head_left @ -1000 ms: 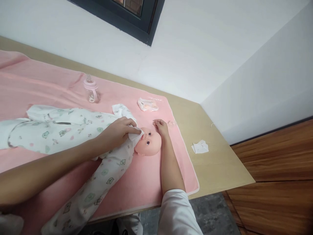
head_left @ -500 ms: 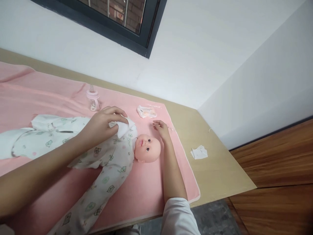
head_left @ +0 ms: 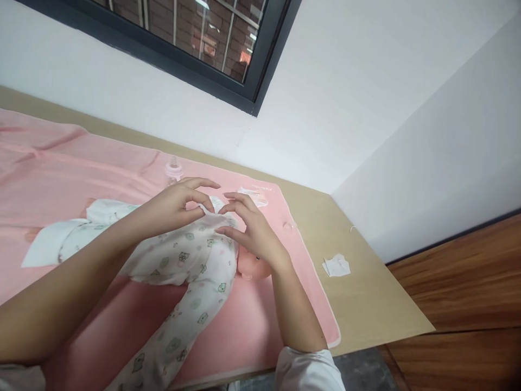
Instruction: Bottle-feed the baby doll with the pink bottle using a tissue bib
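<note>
Working both hands, near each other but apart, over chest of dressed baby doll point(head_left: 175, 255) lying on pink blanket point(head_left: 244, 331). Left hand point(head_left: 173, 210): thumb and forefinger at white fabric point(head_left: 222, 219); grip cannot be confirmed. Right hand point(head_left: 258, 233): thumb and fingers spread. Doll head point(head_left: 249, 265) at five o'clock from hands, partly covered. Possible faults: left hand swinging toward ten o'clock could tip baby bottle point(head_left: 174, 169); dropping right wrist could jostle head.

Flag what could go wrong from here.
The bare left hand could knock over the clear, pink-topped plastic bottle, which shows just past it. The bare right hand partly hides the smooth pink doll head, so contact there may go unseen. That hand might also nudge the pale plastic packet beyond.
</note>
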